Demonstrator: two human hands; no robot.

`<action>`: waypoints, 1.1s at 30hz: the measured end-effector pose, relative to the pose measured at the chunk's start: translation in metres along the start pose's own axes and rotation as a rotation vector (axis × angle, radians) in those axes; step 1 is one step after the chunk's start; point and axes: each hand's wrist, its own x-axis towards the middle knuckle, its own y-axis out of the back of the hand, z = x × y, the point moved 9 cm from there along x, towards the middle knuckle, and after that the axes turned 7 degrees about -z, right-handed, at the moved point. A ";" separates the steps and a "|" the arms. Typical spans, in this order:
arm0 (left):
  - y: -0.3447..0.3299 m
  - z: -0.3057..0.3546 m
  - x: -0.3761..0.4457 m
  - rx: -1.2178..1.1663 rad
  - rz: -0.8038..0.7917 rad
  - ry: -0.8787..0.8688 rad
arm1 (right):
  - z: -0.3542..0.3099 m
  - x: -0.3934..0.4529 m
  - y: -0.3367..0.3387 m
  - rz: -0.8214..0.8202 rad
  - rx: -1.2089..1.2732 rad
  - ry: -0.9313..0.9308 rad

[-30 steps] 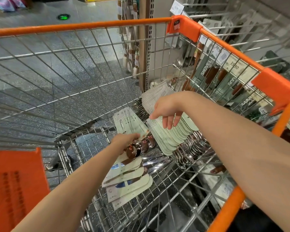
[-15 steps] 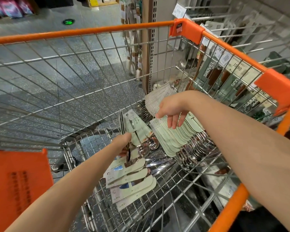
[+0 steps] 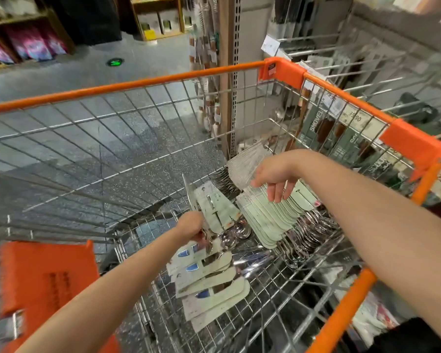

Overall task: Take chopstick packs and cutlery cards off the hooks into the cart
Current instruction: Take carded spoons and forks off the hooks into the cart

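Reaching into wire cart (image 3: 143, 128), both bare forearms over chrome grid floor. Left hand (image 3: 191, 226): fingers curled round lower ends of a few cutlery cards (image 3: 215, 210), held tilted up on edge; pale mint card backs, rounded ends, polished steel spoon bowls just below the grip. Right hand (image 3: 274, 178): held loose, fingers hanging straight and relaxed, tips touching or just above fanned stack of cards (image 3: 267, 217); cannot tell which. Stack: overlapped mint cardboard, rounded tabs, shiny steel bowls spilling toward the wrist side. Beyond right hand: fanned bundle of thin pale packs (image 3: 245, 163), fine striped texture, kind not readable. Near left forearm: row of cards lying flat (image 3: 209, 281), mint, small blue marks, print too small to read. Cart rim: smooth orange plastic tube with moulded corner caps. Outside the mesh past right hand: dark green packaging (image 3: 316, 121) lettered "SHOVEL"; price tags (image 3: 355, 118) reading "35.90", another "29.90". Below left forearm: orange plastic flap (image 3: 43, 278), text blurred.
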 end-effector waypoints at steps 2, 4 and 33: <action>0.000 0.018 -0.014 -0.083 -0.077 -0.051 | -0.007 -0.006 -0.002 0.007 -0.053 0.008; -0.002 0.043 -0.031 -0.127 -0.164 -0.129 | -0.021 -0.019 -0.003 0.011 -0.095 0.063; -0.267 0.356 -0.311 -0.182 -0.743 -0.948 | 0.193 -0.322 0.027 1.182 0.507 0.368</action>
